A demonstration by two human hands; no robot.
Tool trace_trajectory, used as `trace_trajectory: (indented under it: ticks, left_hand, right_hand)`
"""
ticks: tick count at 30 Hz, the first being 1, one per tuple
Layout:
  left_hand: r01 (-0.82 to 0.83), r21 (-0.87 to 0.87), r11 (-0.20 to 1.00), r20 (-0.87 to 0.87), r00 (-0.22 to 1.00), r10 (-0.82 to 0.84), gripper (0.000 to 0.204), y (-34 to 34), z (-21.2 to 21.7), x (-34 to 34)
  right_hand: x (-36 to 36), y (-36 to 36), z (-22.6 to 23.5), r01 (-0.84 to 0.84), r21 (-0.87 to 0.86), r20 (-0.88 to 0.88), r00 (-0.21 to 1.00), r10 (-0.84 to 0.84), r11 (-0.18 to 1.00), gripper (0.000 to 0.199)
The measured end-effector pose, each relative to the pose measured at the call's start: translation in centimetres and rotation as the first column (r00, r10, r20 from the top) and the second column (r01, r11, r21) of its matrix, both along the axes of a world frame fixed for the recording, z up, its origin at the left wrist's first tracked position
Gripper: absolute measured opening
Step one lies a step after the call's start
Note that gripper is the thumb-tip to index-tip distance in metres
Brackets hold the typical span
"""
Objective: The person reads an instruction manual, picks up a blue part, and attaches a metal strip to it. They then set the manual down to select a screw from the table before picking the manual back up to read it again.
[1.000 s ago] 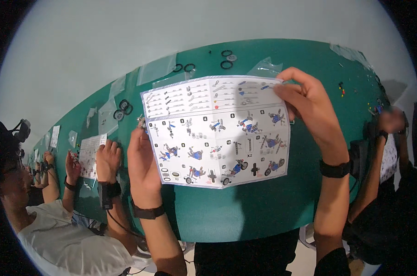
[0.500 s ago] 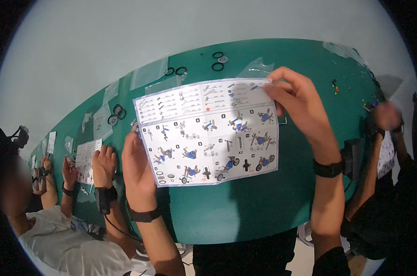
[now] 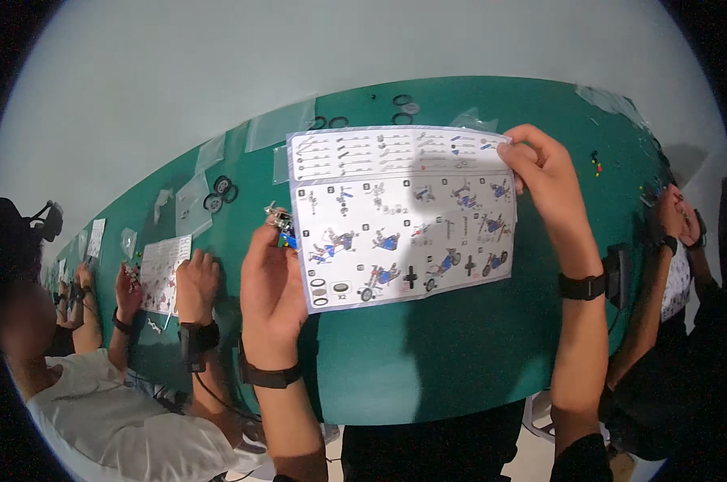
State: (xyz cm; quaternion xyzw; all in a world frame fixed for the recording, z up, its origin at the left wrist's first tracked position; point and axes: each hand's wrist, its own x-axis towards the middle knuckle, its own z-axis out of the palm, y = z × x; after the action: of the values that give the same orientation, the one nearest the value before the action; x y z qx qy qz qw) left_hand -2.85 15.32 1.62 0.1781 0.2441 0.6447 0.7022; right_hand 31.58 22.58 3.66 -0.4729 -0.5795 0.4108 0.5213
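A creased white instruction sheet point(image 3: 395, 201), printed with small pictures of parts and motorcycle build steps, is held up over the green table. Its upper right corner is pinched between the thumb and fingers of my right hand point(image 3: 544, 181). My left hand point(image 3: 271, 289) is at the sheet's left edge, its fingers partly hidden behind the paper. Between its thumb and fingers sits a small model assembly point(image 3: 282, 228) of silvery metal and blue pieces, part of it covered by the sheet. Whether the left hand also grips the paper is hard to see.
Black rings point(image 3: 338, 123) and a grey disc point(image 3: 410, 108) lie beyond the sheet. Dark wheels point(image 3: 221, 194) and clear plastic bags point(image 3: 280, 124) lie to the left, small coloured pieces point(image 3: 596, 163) to the right. Co-workers sit on both sides, one with another sheet point(image 3: 164, 269).
The sheet and both hands have shifted to the right in view, and the sheet is straighter. More of the assembly in my left hand now shows.
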Motion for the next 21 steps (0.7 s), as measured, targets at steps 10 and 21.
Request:
trace_trajectory:
  ticks: [10, 21]
  left_hand:
    - [-0.017, -0.054, 0.998, 0.021, 1.0, 0.018, 0.013, -0.3, 1.4, 1.3]
    - [0.016, -0.003, 1.0, 0.025, 1.0, -0.016, 0.016, -0.2, 1.3, 1.6]
  right_hand:
    - [-0.4, 0.0, 0.3, 0.091, 0.103, -0.024, 0.996, -0.089, 0.991, 0.013]
    - [-0.1, -0.1, 0.7, 0.135, 0.142, -0.045, 0.991, -0.13, 0.981, 0.014]
